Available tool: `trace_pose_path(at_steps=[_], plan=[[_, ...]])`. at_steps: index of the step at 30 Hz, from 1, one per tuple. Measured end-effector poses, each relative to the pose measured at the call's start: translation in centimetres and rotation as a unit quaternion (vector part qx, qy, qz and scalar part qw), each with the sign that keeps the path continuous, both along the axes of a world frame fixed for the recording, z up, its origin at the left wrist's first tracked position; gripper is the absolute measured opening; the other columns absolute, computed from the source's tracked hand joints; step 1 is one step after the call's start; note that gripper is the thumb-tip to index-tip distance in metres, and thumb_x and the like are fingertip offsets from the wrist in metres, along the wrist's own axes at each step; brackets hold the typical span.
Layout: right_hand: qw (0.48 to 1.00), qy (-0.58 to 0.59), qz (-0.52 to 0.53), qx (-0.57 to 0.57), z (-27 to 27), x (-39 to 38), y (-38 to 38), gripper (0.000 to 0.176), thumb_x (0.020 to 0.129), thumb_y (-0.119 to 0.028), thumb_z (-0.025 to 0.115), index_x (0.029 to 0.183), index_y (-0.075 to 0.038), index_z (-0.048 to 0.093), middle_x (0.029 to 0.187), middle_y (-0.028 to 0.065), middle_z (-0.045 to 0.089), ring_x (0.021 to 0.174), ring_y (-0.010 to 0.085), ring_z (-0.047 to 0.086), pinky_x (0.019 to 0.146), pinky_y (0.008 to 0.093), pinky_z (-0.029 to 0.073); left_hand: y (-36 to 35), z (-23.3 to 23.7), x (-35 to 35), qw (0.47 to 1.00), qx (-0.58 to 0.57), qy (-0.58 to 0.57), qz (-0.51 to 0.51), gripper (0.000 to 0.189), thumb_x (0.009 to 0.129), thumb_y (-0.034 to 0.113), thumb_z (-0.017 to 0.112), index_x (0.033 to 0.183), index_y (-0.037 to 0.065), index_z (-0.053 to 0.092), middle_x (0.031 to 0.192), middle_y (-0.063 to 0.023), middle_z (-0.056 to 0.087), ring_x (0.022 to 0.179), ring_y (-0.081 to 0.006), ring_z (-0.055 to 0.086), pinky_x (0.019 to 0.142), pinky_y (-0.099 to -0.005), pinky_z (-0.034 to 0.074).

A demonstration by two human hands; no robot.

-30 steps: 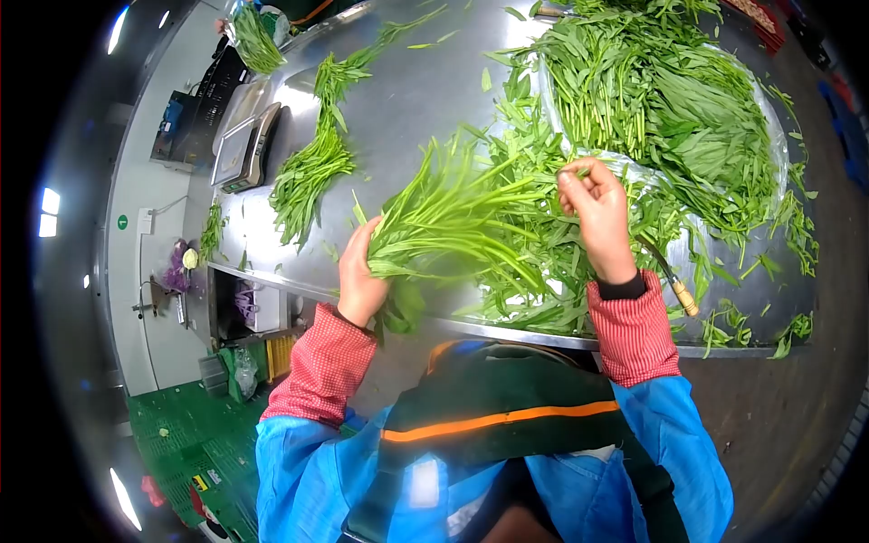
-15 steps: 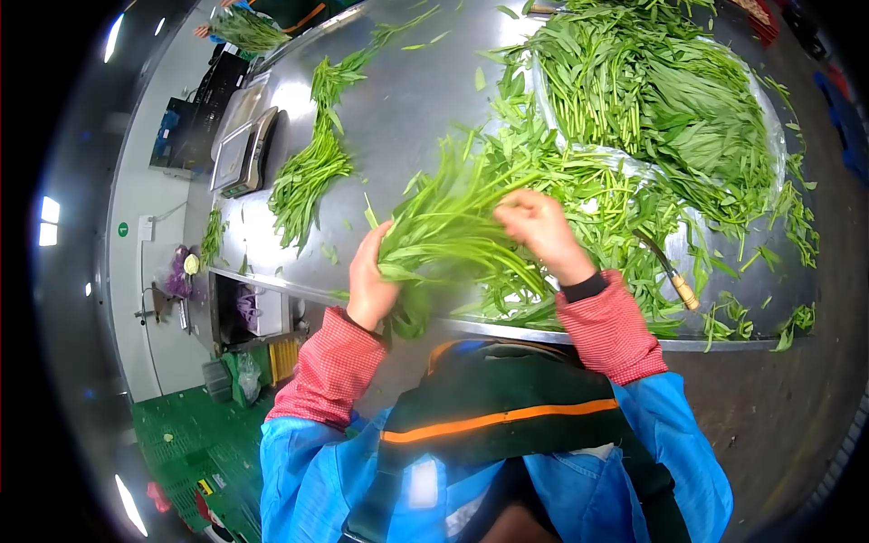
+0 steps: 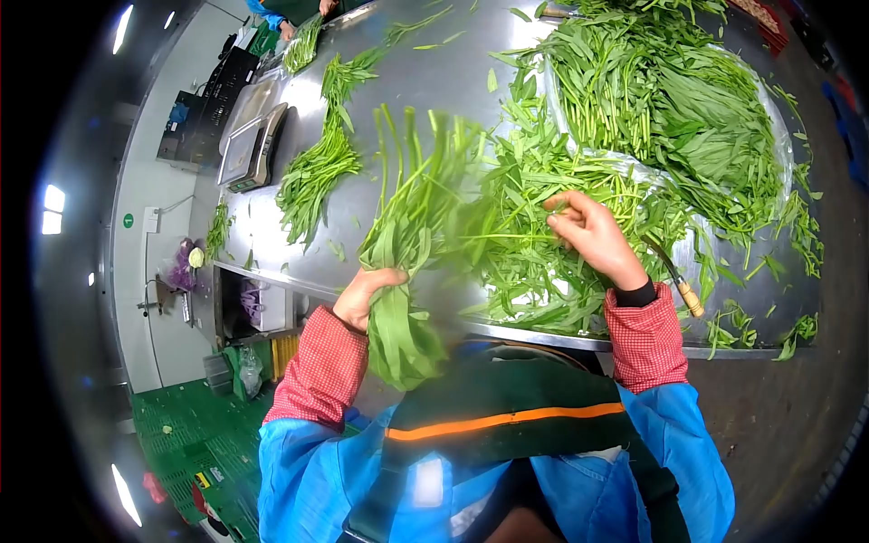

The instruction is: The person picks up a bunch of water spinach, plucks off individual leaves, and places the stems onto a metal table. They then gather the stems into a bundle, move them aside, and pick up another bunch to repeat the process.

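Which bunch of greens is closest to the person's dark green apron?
The held bunch in the left hand: its leaves droop past the table edge, while the bunch beside the scale and the co-worker's bunch are farther off.

Illumination is bright over the metal surface (image 3: 425, 68), which returns white glare near the top of the frame and at its left side. Lamps (image 3: 123, 29) at the left border are overexposed. The floor (image 3: 760, 407) at right is dim. The held bunch (image 3: 403, 244) shows blur, strongest along its upper stems. Wide-angle distortion curves outer edges; black vignetting fills the corners.
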State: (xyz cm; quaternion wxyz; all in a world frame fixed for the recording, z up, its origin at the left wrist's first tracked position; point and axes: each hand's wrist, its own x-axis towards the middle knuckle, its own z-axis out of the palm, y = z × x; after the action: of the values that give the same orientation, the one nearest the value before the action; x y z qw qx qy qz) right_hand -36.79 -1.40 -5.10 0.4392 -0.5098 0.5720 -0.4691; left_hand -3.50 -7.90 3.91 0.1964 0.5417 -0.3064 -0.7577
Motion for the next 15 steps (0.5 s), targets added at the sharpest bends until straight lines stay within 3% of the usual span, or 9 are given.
trace_pose_path(at_steps=[2, 9, 10, 13, 15], plan=[[0.975, -0.218, 0.004, 0.051, 1.0, 0.7, 0.1, 0.016, 0.094, -0.017, 0.059, 0.097, -0.002, 0.061, 0.064, -0.0023, 0.056, 0.055, 0.0034, 0.048, 0.051, 0.0193, 0.037, 0.1, 0.1, 0.4, 0.999, 0.029, 0.011, 0.005, 0.020, 0.080, 0.004, 0.061, 0.100, 0.000, 0.062, 0.082, -0.0090, 0.066, 0.070, -0.0198, 0.067, 0.060, -0.0358, 0.060], [0.984, -0.172, -0.049, -0.004, 2.4, 3.5, -0.9, 0.020, 0.091, -0.017, 0.064, 0.091, 0.002, 0.063, 0.061, -0.0039, 0.053, 0.054, 0.0034, 0.045, 0.048, 0.0209, 0.035, -0.1, -0.9, 2.2, 0.997, 0.066, -0.020, -0.042, 0.025, 0.083, 0.017, 0.061, 0.100, 0.000, 0.065, 0.086, -0.0116, 0.068, 0.077, -0.0220, 0.067, 0.070, -0.0359, 0.057], [0.991, -0.112, -0.062, -0.031, 2.5, 4.2, -1.6, 0.024, 0.089, -0.020, 0.066, 0.095, 0.003, 0.065, 0.061, -0.0026, 0.054, 0.055, 0.0048, 0.048, 0.049, 0.0228, 0.038, -0.1, -1.0, 2.2, 0.996, 0.055, -0.029, -0.061, 0.027, 0.082, 0.019, 0.062, 0.101, 0.000, 0.065, 0.087, -0.0122, 0.068, 0.079, -0.0225, 0.067, 0.072, -0.0366, 0.056], [0.994, -0.008, 0.054, 0.091, 3.2, 5.8, -3.2, 0.028, 0.089, -0.023, 0.066, 0.099, 0.003, 0.065, 0.063, -0.0013, 0.057, 0.055, 0.0068, 0.051, 0.050, 0.0244, 0.041, 0.2, -0.6, 1.4, 0.993, 0.034, -0.052, -0.095, 0.035, 0.080, 0.023, 0.064, 0.106, 0.000, 0.064, 0.092, -0.0133, 0.067, 0.083, -0.0241, 0.066, 0.077, -0.0379, 0.054], [0.991, -0.081, 0.082, 0.068, 2.8, 7.4, -3.5, 0.027, 0.089, -0.023, 0.065, 0.100, 0.002, 0.065, 0.065, -0.0017, 0.059, 0.055, 0.0076, 0.052, 0.050, 0.0247, 0.041, 0.5, -0.5, 0.9, 0.993, 0.033, -0.060, -0.100, 0.038, 0.078, 0.024, 0.066, 0.108, 0.000, 0.064, 0.094, -0.0133, 0.067, 0.085, -0.0249, 0.066, 0.078, -0.0382, 0.053]])
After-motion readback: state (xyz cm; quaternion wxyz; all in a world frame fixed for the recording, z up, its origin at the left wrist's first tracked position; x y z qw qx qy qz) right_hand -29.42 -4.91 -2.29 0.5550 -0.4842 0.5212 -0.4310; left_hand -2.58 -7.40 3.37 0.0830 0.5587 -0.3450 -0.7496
